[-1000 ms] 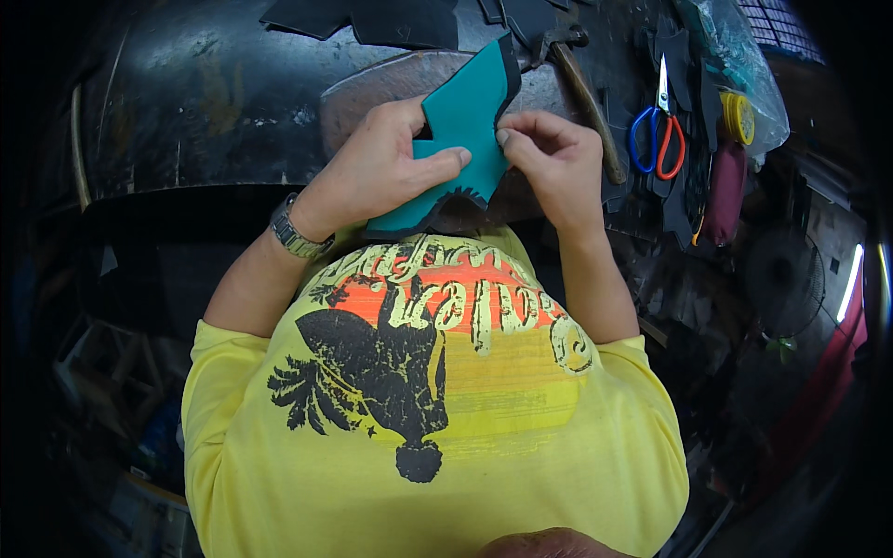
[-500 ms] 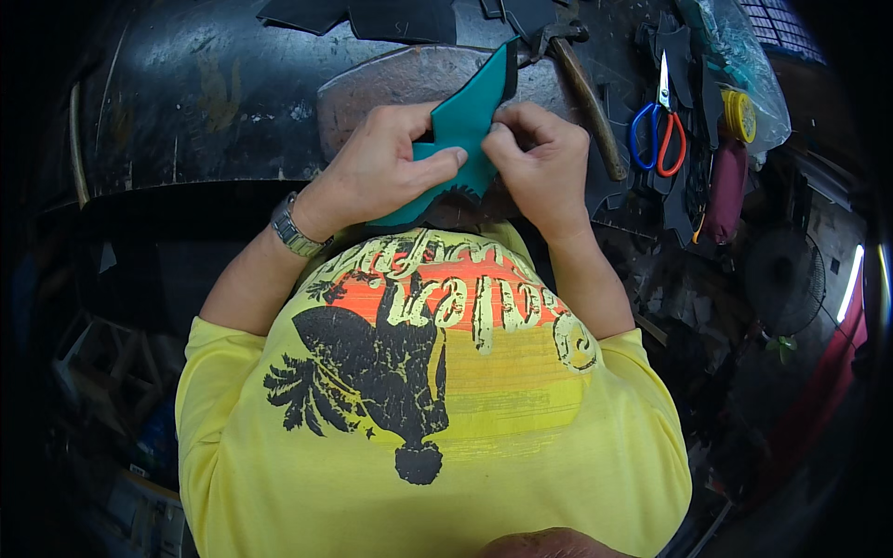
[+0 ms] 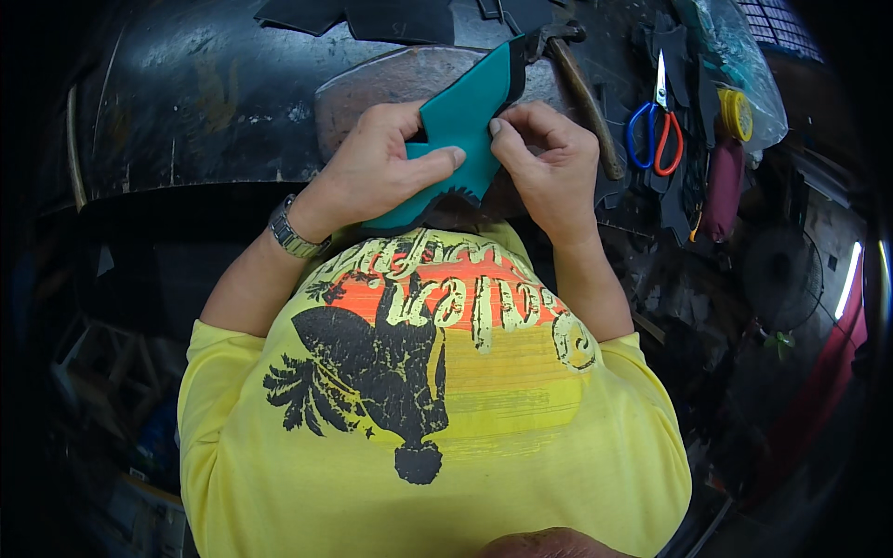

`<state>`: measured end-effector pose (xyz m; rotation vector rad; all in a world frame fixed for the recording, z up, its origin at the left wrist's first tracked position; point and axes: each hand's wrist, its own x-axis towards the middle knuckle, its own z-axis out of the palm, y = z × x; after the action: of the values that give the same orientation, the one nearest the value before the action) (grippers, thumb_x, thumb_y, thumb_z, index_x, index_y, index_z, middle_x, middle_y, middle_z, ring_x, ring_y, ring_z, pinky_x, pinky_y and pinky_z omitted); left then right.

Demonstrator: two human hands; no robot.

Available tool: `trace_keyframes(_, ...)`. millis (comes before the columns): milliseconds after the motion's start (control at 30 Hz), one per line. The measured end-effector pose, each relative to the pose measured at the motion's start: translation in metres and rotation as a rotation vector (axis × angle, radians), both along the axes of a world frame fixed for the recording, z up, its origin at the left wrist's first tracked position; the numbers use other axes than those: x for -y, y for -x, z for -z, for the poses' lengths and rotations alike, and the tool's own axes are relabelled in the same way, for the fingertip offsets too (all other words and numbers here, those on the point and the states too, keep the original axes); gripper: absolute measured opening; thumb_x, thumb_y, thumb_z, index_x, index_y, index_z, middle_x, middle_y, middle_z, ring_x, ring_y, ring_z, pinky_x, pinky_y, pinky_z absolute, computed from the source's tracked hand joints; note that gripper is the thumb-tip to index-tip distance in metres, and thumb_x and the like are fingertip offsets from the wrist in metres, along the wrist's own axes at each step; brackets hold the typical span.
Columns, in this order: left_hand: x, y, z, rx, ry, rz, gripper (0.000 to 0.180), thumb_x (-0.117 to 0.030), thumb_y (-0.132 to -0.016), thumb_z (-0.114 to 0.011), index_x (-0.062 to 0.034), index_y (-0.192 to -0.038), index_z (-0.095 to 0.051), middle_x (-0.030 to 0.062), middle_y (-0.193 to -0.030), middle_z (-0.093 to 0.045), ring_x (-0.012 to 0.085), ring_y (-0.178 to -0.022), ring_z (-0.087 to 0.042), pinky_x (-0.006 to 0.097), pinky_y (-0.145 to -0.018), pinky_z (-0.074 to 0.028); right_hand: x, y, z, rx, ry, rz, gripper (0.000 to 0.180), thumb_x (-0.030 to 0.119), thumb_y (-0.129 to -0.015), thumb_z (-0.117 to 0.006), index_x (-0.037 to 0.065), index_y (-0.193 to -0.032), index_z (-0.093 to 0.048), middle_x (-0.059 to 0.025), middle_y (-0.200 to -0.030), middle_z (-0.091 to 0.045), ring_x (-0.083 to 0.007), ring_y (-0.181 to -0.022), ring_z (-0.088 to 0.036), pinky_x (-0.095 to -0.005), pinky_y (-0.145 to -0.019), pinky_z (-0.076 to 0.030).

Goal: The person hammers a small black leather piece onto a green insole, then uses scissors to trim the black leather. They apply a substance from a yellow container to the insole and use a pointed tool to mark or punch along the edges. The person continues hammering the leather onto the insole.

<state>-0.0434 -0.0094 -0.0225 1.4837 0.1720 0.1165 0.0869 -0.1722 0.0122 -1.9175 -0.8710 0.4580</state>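
Observation:
A teal leather-like piece (image 3: 462, 126) with a dark edge and black backing is held up in front of my chest. Its lower edge has small notches along a curve. My left hand (image 3: 379, 166) is closed on it from the left, thumb lying flat across the teal face and fingers hidden behind. At the right edge, my right hand (image 3: 547, 158) is closed in a pinch on the dark border, thumb and forefinger together. Beneath the piece lies a worn, brownish slab (image 3: 367, 88) on the dark bench.
A hammer (image 3: 588, 112) lies right of the slab. Further right are scissors (image 3: 661, 121) with blue and red handles, a yellow spool (image 3: 735, 114), a maroon roll (image 3: 722, 191) and a clear plastic bag (image 3: 758, 84). Black cut pieces (image 3: 395, 20) lie at the far edge.
The teal piece has shifted slightly left and turned, showing more of its dark right edge. My right hand has moved a little right, and its fingers have opened out slightly.

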Motion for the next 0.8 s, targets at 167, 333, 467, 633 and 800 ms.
trace_keyframes(167,-0.002,0.003,-0.002,-0.038,0.056,0.006,0.022,-0.015,-0.095,-0.069,0.0028,-0.107,-0.072,0.0026,-0.088,-0.075,0.0036,-0.078,-0.063,0.025,-0.07,-0.054,0.001,0.003,-0.003,0.106,-0.005,-0.05,0.006,0.001,-0.087,-0.069,-0.005,-0.089,-0.07,-0.0038,-0.076,-0.067,-0.0073,-0.07,-0.063,-0.0224,-0.067,-0.05)
trace_keyframes(333,0.001,0.001,0.0,-0.05,0.047,0.002,0.02,-0.014,-0.097,-0.069,0.0026,-0.108,-0.072,0.0018,-0.09,-0.074,0.0034,-0.078,-0.064,0.023,-0.068,-0.053,-0.002,0.004,0.001,0.366,-0.015,-0.074,0.004,-0.002,-0.083,-0.069,-0.004,-0.087,-0.069,-0.009,-0.074,-0.066,-0.0152,-0.063,-0.064,-0.0268,-0.061,-0.05)
trace_keyframes(467,0.008,-0.003,0.003,0.105,-0.083,-0.083,0.019,-0.014,-0.096,-0.067,0.0025,-0.104,-0.072,0.0014,-0.084,-0.073,0.0041,-0.075,-0.063,0.025,-0.067,-0.052,-0.009,0.008,0.014,0.523,-0.036,-0.026,0.007,0.003,-0.076,-0.071,0.001,-0.082,-0.07,-0.0143,-0.069,-0.063,-0.0249,-0.055,-0.062,-0.0348,-0.052,-0.048)
trace_keyframes(633,0.001,0.003,0.001,-0.008,0.046,-0.021,0.02,-0.012,-0.097,-0.067,0.0025,-0.108,-0.073,0.0027,-0.088,-0.074,0.0044,-0.075,-0.064,0.022,-0.069,-0.053,-0.001,-0.003,0.01,-0.237,-0.013,0.016,0.007,0.005,-0.085,-0.068,-0.002,-0.084,-0.071,-0.0023,-0.073,-0.065,-0.007,-0.066,-0.059,-0.0238,-0.059,-0.046)
trace_keyframes(800,-0.011,0.005,-0.003,-0.098,0.393,-0.06,0.023,-0.019,-0.097,-0.069,0.0036,-0.102,-0.074,0.0012,-0.084,-0.074,0.0037,-0.071,-0.064,0.022,-0.062,-0.052,0.0,-0.009,0.0,-0.718,-0.069,0.135,0.015,0.007,-0.09,-0.066,-0.005,-0.096,-0.072,-0.0045,-0.088,-0.07,-0.0081,-0.075,-0.062,-0.0213,-0.073,-0.05)
